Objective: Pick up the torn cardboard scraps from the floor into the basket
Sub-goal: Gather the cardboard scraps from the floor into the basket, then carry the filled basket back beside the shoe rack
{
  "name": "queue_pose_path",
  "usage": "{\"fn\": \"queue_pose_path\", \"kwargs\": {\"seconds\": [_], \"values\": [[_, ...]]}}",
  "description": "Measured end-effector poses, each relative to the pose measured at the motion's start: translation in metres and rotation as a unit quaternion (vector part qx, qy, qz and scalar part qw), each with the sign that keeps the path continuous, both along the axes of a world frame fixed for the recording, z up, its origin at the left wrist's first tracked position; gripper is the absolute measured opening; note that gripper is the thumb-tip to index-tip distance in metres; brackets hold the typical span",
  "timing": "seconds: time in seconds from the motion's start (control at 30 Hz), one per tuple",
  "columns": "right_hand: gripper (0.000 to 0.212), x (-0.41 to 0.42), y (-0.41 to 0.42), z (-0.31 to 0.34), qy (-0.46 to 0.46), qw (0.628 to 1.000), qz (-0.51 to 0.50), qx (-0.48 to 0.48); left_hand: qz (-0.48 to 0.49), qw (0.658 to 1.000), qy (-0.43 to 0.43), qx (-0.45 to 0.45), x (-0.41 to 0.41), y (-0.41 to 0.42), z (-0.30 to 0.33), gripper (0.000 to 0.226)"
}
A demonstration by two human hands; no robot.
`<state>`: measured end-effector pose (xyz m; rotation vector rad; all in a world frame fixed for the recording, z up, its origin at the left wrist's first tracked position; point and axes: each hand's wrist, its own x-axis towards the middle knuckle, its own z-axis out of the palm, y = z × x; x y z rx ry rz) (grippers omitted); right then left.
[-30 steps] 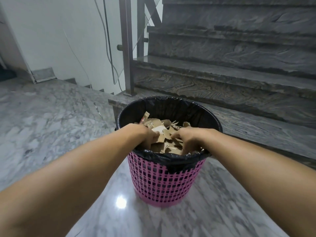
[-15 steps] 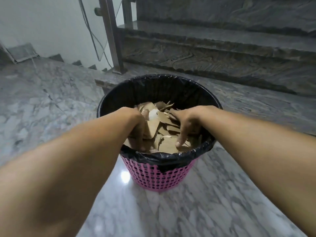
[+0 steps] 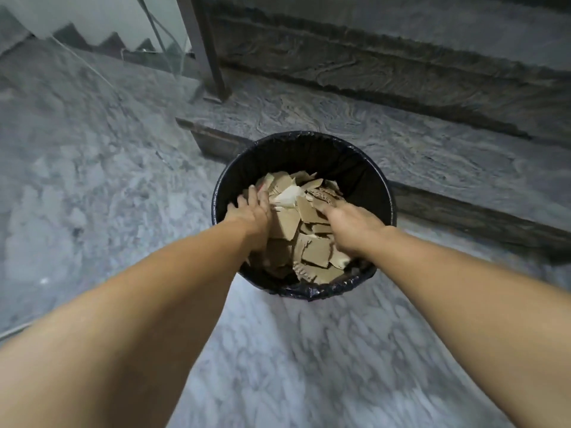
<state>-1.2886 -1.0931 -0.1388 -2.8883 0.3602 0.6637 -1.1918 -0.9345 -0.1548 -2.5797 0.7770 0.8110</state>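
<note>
Both hands down inside the basket (image 3: 383,186), on top of the cardboard scraps (image 3: 312,251). Left hand (image 3: 251,211) flat, fingers spread and loose, resting on the pile near the left wall, gripping nothing. Right hand (image 3: 352,223) palm down on the right side, fingertips tucked under brown pieces, so no telling if pinching any. Probably pushing the heap down to make room. Black bag (image 3: 309,293) folded over the rim to keep bits in. No scraps showing on the floor (image 3: 92,180).

Left grip (image 3: 249,212): bare, no glove, no ring seen
Right grip (image 3: 352,222): bare, no glove
Forearms: bare, no sleeves in view
</note>
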Motion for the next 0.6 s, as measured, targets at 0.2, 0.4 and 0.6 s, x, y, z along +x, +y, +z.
{"fn": "queue_pose_path", "kwargs": {"seconds": [0.2, 0.4, 0.6], "values": [[0.029, -0.015, 0.036, 0.048, 0.194, 0.969, 0.014, 0.153, -0.095, 0.993, 0.016, -0.069, 0.000, 0.025, 0.050, 0.046], [0.039, -0.010, 0.059, 0.007, 0.311, 0.937, -0.015, 0.156, -0.145, 0.983, 0.111, 0.029, -0.013, 0.026, 0.032, 0.037], [0.044, 0.001, 0.055, -0.039, 0.353, 0.924, 0.006, 0.146, -0.124, 0.974, 0.184, 0.051, -0.019, 0.009, -0.002, 0.043]]}}
